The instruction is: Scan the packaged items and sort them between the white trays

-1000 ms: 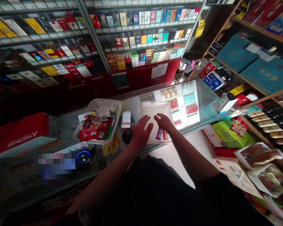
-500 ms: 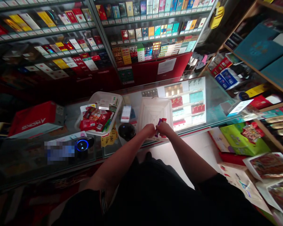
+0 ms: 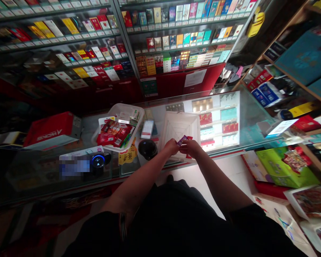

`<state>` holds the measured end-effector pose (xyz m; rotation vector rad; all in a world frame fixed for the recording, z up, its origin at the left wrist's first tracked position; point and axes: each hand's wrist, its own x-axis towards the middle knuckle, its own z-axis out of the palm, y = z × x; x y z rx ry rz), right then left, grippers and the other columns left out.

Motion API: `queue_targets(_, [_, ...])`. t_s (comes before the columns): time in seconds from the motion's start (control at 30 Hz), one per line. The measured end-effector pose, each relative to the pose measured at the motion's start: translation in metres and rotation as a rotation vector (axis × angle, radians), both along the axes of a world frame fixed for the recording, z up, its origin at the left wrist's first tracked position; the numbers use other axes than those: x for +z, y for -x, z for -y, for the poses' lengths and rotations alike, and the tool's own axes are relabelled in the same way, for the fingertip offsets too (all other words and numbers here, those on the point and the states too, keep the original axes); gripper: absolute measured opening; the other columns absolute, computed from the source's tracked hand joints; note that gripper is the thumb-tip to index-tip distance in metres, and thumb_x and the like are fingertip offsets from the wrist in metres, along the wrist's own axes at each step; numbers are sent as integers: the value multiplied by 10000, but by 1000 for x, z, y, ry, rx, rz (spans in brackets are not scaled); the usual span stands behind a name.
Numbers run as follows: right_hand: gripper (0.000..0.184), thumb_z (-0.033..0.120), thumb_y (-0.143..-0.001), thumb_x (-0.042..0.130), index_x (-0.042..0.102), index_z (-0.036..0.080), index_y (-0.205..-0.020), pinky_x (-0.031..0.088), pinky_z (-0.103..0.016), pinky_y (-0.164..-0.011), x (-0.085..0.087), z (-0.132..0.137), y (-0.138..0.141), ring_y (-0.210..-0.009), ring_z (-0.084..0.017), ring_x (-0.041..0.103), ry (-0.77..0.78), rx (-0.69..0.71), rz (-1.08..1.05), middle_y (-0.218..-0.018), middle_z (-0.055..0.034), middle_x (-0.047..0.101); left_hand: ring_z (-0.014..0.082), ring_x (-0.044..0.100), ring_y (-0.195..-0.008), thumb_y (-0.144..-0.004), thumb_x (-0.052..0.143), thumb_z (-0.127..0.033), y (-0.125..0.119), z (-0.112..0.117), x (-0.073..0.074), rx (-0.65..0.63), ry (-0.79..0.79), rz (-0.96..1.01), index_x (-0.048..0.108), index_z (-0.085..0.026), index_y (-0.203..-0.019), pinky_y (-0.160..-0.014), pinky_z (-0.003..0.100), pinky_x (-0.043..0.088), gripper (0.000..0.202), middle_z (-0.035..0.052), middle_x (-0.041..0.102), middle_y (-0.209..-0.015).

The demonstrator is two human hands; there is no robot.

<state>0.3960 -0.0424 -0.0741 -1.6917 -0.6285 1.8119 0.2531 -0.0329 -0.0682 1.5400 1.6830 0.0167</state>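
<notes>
Over the near part of a white plastic basket (image 3: 169, 123), both my hands are close together. My left hand (image 3: 171, 146) is closed on one end of a small purple snack packet (image 3: 182, 140), which lies tilted. My right hand (image 3: 192, 147) is closed around a slim red packet (image 3: 189, 156) whose ends show above and below the fingers. Its fingertips also come up to the purple packet; whether they grip it too I cannot tell. The basket, with ridged walls, stands on the glass counter.
Left of the hands are a black rounded device (image 3: 147, 149), a second white basket (image 3: 139, 110) full of snack packets, and a yellow handwritten tag (image 3: 128, 156). A red box (image 3: 52, 130) stands farther left. A payment stand (image 3: 280, 127) is at right. Cigarette shelves (image 3: 173, 48) rise behind the counter (image 3: 251, 117).
The purple packet has turned from upright to slanted, toward my left hand. My right hand's fingers have shifted around the packets. The whole view has moved, so things appear slightly farther right.
</notes>
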Motion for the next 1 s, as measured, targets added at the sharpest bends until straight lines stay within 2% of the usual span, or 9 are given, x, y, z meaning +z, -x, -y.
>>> queue_targets(0.07, [124,282,-915,686,614,188,-880,624,-324,-671,3,0,0,-704,-219,761,12,-12,-24,-724,-78,717,229,742,-986,-933,700,-263,1,-1,3,68,-40,14,731,-149,-1186,-749,270,504,279,141,803,-1153])
queue_targets(0.17, [95,252,-923,677,632,174,-950,622,-312,-655,5,1,-1,-735,-222,776,-28,-47,14,-802,-88,735,216,726,-940,-936,711,-265,4,-2,10,179,-84,103,745,-161,-1091,-760,276,494,189,121,807,-1092])
queue_targets(0.33, [264,234,-895,722,613,190,-1131,600,-283,-582,6,1,-2,-715,-194,761,-192,-204,232,-918,-55,736,177,705,-829,-908,733,-198,15,-1,26,281,-148,326,759,-168,-1020,-780,273,489,119,73,799,-942])
queue_targets(0.4, [225,231,-890,720,639,183,-1094,582,-257,-568,9,-1,-2,-684,-171,742,-237,-229,179,-878,-45,739,164,695,-774,-900,727,-175,22,0,36,292,-174,405,760,-169,-1004,-759,272,490,109,58,790,-894])
queue_targets(0.5, [137,278,-887,742,673,168,-930,515,-216,-510,16,-2,-4,-594,-137,673,-265,-272,27,-715,-28,699,155,690,-696,-869,763,-172,34,2,52,359,-186,519,749,-161,-965,-698,267,485,98,43,763,-787])
queue_targets(0.6, [207,330,-854,804,666,176,-858,464,-206,-470,25,-4,-7,-563,-130,635,-288,-337,-88,-644,-15,668,153,720,-683,-821,822,-199,47,3,68,501,-135,703,734,-150,-926,-662,251,484,146,44,759,-758])
queue_targets(0.7, [288,356,-784,885,674,180,-872,461,-213,-479,34,-8,-9,-598,-144,663,-308,-321,-164,-679,-21,695,159,747,-702,-792,841,-242,63,3,80,578,-73,876,743,-141,-893,-659,244,500,174,58,772,-765])
queue_targets(0.87, [419,465,-681,955,684,190,-842,518,-264,-607,44,-20,-9,-759,-196,741,-349,-248,-172,-795,-54,754,148,717,-662,-786,819,-308,95,-5,91,497,-133,891,773,-148,-832,-645,248,510,173,62,771,-723])
queue_targets(1.0, [447,523,-619,950,716,199,-818,546,-315,-738,48,-31,-2,-837,-200,719,-429,-200,-71,-828,-41,757,153,684,-659,-823,762,-331,123,-15,96,339,-217,690,798,-167,-832,-654,270,532,169,43,771,-730])
